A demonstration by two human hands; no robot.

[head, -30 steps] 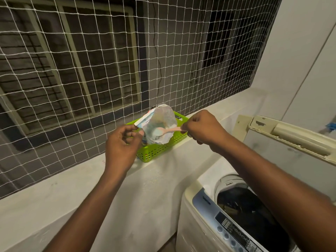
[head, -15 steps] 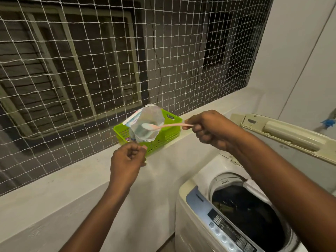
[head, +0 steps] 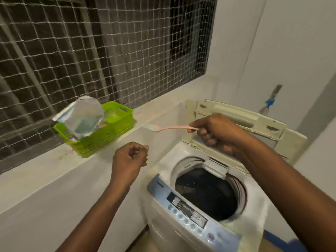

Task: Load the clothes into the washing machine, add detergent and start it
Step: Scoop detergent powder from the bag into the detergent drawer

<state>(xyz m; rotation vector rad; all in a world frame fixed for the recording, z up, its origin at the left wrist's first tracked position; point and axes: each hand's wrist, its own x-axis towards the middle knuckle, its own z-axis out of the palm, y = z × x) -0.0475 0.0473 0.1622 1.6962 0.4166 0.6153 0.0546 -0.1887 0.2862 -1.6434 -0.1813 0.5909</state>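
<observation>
Mid-frame, right hand (head: 214,133) pinches a pink spoon (head: 171,127) of detergent, short of the open washing machine (head: 209,193) at lower right; left hand (head: 130,159) is curled and empty. One wobble and powder probably spills on the ledge (head: 45,171).

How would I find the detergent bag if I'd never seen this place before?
Start at the white top-loading washing machine with its lid up, then look left along the pale ledge under the netted window to the bright green perforated plastic basket. The crumpled translucent plastic detergent bag stands in it, open at the top. It is the tallest thing in the basket, rising above the rim.
</observation>
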